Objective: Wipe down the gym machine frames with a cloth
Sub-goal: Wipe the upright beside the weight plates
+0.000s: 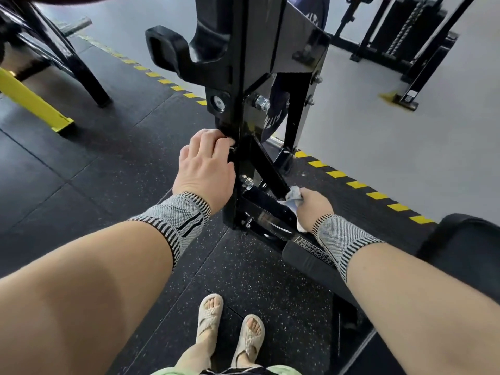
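Presently, item one: frame (244, 147), black steel, an upright post with its long axis running from near-low to far-high in the head view, bolted at the foot to a low base plate (266, 212) and stiffened by a diagonal brace (267, 169) that slopes down to the right.

Item two: cloth (293, 197), pale grey, bunched, at the lower right end of the brace where it meets the base plate; touching both.

Item three: right hand (313, 209), fingers curled round the cloth, low and right of the post, nearer hand to the brace.

Item four: left hand (207, 163), higher and left of the post, fingertips curled onto its near edge, seemingly steadying; no cloth in it.

Judgement: the unwiped run most likely lies up along the brace, so the next stroke would travel up and left from the right hand, toward the left one.

Sundry: speckled rubber floor (257, 280); yellow-black hazard stripe (378, 196) beyond.
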The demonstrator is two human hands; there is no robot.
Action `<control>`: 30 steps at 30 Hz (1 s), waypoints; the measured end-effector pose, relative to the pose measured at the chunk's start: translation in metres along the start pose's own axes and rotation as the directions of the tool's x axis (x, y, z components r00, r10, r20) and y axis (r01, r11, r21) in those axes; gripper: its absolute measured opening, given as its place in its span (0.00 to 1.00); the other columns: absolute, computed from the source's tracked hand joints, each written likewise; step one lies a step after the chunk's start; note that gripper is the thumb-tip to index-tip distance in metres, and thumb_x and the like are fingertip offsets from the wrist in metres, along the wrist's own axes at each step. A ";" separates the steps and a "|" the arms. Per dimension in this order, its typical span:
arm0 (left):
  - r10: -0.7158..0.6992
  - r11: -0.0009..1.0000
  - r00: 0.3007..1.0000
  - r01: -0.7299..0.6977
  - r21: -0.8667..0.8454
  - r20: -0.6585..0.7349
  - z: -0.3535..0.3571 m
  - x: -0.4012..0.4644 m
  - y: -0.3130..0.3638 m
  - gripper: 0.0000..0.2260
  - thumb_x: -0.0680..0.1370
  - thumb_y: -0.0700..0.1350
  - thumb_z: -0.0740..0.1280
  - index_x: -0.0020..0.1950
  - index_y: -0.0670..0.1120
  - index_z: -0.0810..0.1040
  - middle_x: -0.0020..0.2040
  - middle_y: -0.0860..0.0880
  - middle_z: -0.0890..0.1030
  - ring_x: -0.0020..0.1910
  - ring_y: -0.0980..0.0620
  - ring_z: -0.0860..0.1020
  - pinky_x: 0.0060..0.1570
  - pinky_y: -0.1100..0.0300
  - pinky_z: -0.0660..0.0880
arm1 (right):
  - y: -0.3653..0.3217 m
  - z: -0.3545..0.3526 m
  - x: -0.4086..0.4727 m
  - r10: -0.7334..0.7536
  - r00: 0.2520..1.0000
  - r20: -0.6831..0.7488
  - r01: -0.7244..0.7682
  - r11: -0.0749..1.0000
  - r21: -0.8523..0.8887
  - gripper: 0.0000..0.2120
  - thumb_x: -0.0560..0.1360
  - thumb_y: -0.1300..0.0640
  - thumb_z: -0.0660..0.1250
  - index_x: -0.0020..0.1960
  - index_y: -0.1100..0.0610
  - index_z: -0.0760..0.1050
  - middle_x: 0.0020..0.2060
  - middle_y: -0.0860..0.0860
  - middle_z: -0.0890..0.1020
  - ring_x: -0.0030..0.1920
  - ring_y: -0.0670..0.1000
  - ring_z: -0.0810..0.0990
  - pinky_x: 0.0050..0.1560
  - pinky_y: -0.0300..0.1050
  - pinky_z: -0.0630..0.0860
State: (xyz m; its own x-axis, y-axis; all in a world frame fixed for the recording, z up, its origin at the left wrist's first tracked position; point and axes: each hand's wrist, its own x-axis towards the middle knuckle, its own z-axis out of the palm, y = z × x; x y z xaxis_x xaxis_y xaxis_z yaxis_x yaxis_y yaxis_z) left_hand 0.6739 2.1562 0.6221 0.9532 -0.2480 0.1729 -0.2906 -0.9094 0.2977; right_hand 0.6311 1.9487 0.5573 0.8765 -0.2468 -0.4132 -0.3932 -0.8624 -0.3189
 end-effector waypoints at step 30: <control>-0.019 0.958 0.998 0.000 -0.288 -0.066 0.002 0.001 -0.013 0.24 0.77 0.35 0.60 0.74 0.40 0.64 0.73 0.45 0.65 0.72 0.47 0.62 0.71 0.63 0.53 | -0.133 -0.032 -0.038 -0.028 0.933 -0.358 0.281 0.677 0.680 0.09 0.77 0.68 0.55 0.43 0.55 0.67 0.33 0.45 0.71 0.34 0.44 0.68 0.37 0.37 0.65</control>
State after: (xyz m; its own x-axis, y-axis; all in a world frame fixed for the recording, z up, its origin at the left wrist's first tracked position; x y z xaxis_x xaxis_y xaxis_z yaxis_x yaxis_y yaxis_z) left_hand 0.6792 2.1669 0.6167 0.9511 -0.2077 0.2286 -0.3026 -0.7744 0.5556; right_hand 0.6589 2.0589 0.6430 0.9284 -0.3647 -0.0710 -0.2083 -0.3528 -0.9122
